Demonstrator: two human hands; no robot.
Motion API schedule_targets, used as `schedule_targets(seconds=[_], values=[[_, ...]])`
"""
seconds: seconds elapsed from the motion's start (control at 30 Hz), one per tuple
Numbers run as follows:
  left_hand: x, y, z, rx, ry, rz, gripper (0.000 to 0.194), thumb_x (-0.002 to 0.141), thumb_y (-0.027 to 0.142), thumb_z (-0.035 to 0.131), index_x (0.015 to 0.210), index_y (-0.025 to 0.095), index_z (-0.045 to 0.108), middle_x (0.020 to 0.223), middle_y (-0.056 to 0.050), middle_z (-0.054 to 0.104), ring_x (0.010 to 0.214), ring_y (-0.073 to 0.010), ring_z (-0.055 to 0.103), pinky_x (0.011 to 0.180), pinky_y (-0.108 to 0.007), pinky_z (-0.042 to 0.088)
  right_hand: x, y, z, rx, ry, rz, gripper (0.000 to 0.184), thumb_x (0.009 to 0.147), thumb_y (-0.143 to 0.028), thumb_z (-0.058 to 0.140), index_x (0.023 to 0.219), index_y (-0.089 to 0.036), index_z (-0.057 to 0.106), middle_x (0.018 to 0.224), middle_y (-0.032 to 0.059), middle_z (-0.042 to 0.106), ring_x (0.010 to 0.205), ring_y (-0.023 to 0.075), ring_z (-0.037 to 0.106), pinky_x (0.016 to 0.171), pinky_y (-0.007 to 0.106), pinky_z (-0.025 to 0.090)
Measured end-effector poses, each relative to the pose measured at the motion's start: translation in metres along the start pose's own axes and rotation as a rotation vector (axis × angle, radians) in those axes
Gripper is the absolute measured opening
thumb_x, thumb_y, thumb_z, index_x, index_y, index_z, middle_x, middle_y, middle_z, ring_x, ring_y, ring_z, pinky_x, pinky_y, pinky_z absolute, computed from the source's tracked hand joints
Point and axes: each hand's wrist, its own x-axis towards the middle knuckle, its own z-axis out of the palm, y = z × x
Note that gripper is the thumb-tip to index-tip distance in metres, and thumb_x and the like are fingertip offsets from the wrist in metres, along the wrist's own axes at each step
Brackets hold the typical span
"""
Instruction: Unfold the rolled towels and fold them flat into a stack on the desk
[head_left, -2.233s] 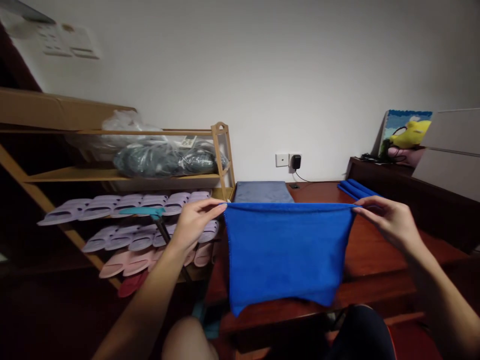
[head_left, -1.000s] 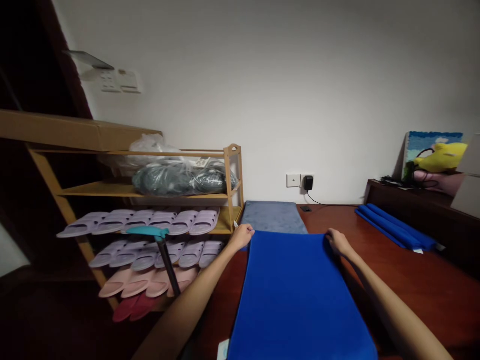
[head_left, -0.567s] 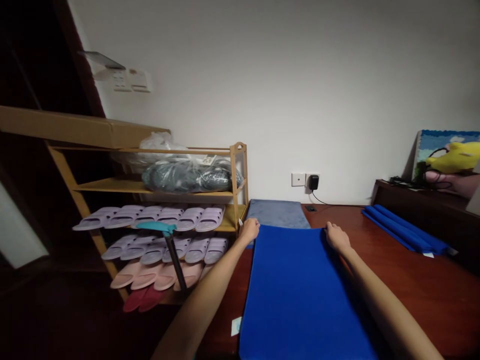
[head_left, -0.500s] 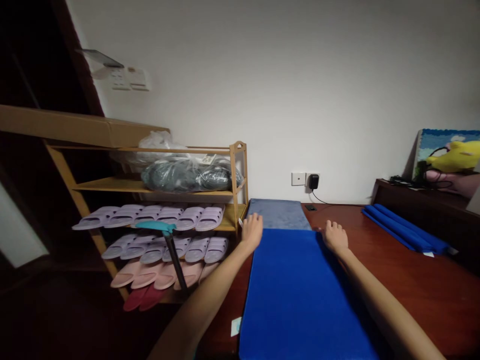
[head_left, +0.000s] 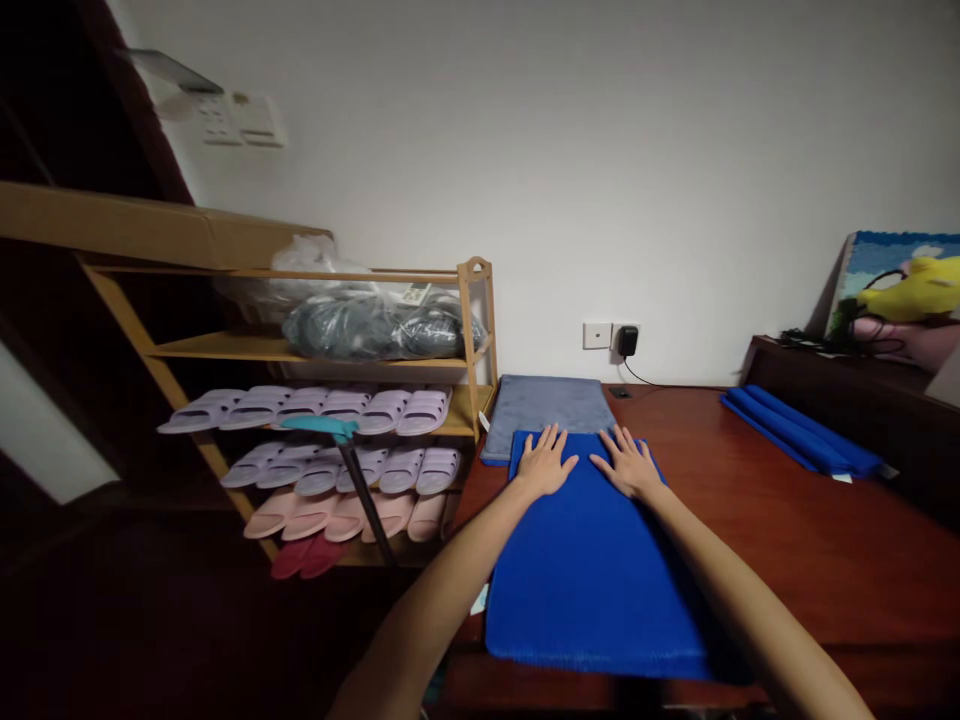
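A bright blue mat (head_left: 585, 580) lies flat across the reddish-brown wooden surface, its near edge reaching the front edge. Both my hands rest palm down near its far end. My left hand (head_left: 545, 463) has its fingers spread and pointing away from me. Beside it, my right hand (head_left: 630, 465) is also spread flat, a little toward the mat's right edge. Just past the fingertips is a grey-blue mat (head_left: 551, 402), partly overlapped by the blue one. A white label (head_left: 480, 600) sticks out at the blue mat's left edge.
A wooden shoe rack (head_left: 476, 350) with rows of slippers stands at left, a teal-topped handle (head_left: 319, 428) before it. Blue folded fabric (head_left: 799, 430) lies at right near a dark ledge (head_left: 847, 370). A black plug (head_left: 628, 340) sits in the wall socket, its cord running right.
My hands have moved inward from the mat's two sides and now lie flat on top. The blue mat's near edge has come into view, and the view has tilted slightly down.
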Motion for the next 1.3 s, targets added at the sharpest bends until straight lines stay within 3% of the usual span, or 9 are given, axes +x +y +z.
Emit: schedule_targets(seconds=[0.13, 0.3, 0.4, 0.63, 0.73, 0.9, 1.3], values=[[-0.046, 0.010, -0.024, -0.048, -0.017, 0.012, 0.066, 0.094, 0.053, 0.025, 0.148, 0.015, 0.017, 0.154, -0.011, 0.011, 0.141, -0.0302, 0.006, 0.110, -0.056, 0.011, -0.046, -0.010, -0.011, 0.048, -0.004, 0.030, 0.074, 0.089, -0.066, 0.013, 0.148, -0.022, 0.017, 0.154, 0.0103, 0.007, 0.141, 0.0257, 0.001, 0.111, 0.048, 0.014], [-0.148, 0.006, -0.042, -0.130, -0.073, 0.258, 0.063, 0.096, 0.053, 0.025, 0.149, 0.027, 0.005, 0.154, -0.005, 0.011, 0.141, -0.0229, 0.010, 0.113, -0.045, 0.016, -0.139, 0.003, -0.010, 0.067, 0.002, -0.166, 0.066, 0.088, -0.064, 0.027, 0.147, -0.035, 0.015, 0.154, -0.0002, 0.006, 0.141, 0.0224, 0.005, 0.114, 0.045, 0.014], [-0.182, 0.005, -0.043, -0.139, -0.117, 0.321, 0.059, 0.097, 0.050, 0.027, 0.149, 0.031, 0.006, 0.154, -0.003, 0.014, 0.141, -0.0219, 0.014, 0.113, -0.044, 0.015, -0.169, 0.008, -0.010, 0.035, -0.007, -0.219, 0.066, 0.087, -0.064, 0.032, 0.146, -0.037, 0.017, 0.153, -0.0013, 0.010, 0.141, 0.0232, 0.009, 0.114, 0.046, 0.016], [-0.180, 0.008, -0.046, -0.128, -0.174, 0.323, 0.059, 0.096, 0.053, 0.029, 0.148, 0.029, 0.014, 0.153, -0.005, 0.017, 0.141, -0.0231, 0.015, 0.113, -0.046, 0.013, -0.172, 0.001, -0.020, 0.045, 0.011, -0.195, 0.066, 0.088, -0.063, 0.032, 0.145, -0.031, 0.027, 0.152, 0.0015, 0.016, 0.140, 0.0227, 0.013, 0.114, 0.045, 0.018], [-0.186, 0.008, -0.049, -0.119, -0.136, 0.287, 0.061, 0.096, 0.053, 0.029, 0.148, 0.029, 0.011, 0.154, -0.005, 0.011, 0.141, -0.0245, 0.011, 0.113, -0.047, 0.014, -0.178, 0.004, -0.024, 0.059, 0.037, -0.180, 0.066, 0.088, -0.063, 0.031, 0.146, -0.031, 0.024, 0.153, 0.0007, 0.013, 0.141, 0.0226, 0.010, 0.114, 0.045, 0.017], [-0.198, 0.012, -0.043, -0.105, -0.093, 0.268, 0.064, 0.093, 0.057, 0.035, 0.148, 0.031, 0.015, 0.154, -0.004, 0.016, 0.141, -0.0291, 0.006, 0.112, -0.051, 0.012, -0.189, 0.012, -0.020, 0.021, 0.008, -0.211, 0.068, 0.086, -0.065, 0.034, 0.145, -0.034, 0.023, 0.153, -0.0007, 0.012, 0.141, 0.0248, 0.005, 0.114, 0.048, 0.016], [-0.199, 0.014, -0.042, -0.115, -0.098, 0.236, 0.063, 0.092, 0.059, 0.034, 0.147, 0.032, 0.020, 0.153, -0.003, 0.020, 0.141, -0.0279, 0.009, 0.112, -0.049, 0.013, -0.190, 0.012, -0.017, -0.016, -0.004, -0.198, 0.069, 0.085, -0.067, 0.033, 0.145, -0.033, 0.024, 0.153, -0.0012, 0.014, 0.141, 0.0242, 0.006, 0.114, 0.047, 0.015]])
